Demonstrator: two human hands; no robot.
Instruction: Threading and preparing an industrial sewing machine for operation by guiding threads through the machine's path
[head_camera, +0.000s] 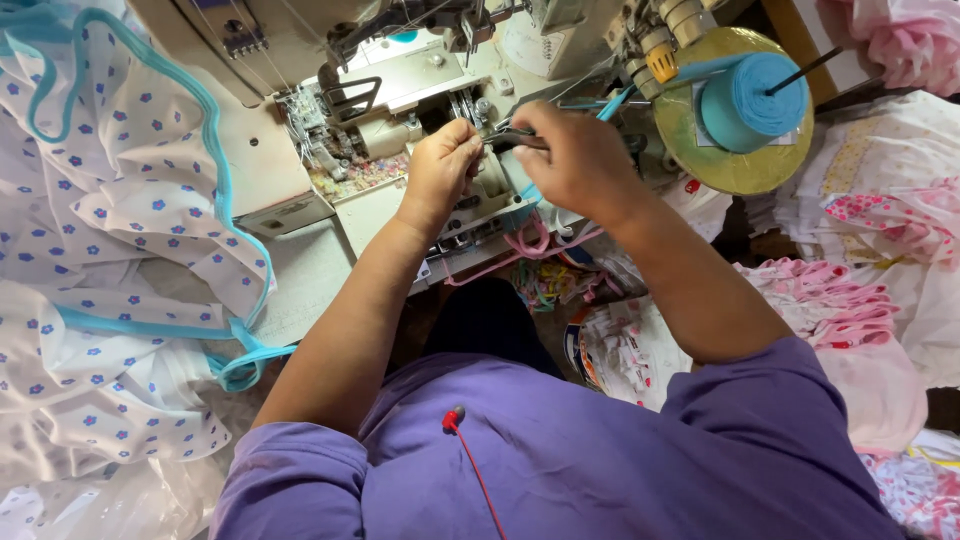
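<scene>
Purple sleeves (560, 460) reach forward. Left hand (440, 165) pinches something too small to tell at the sewing machine (400, 110) — right hand (575, 160), just beside, grips small metal tweezers (512, 138).

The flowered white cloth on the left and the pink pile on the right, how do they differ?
The flowered white cloth has small blue flowers and turquoise edging; the pink pile is pink, partly ruffled. The white cloth lies spread beside the sewing machine; the pink pile lies apart from it. Neither hand touches either.
</scene>
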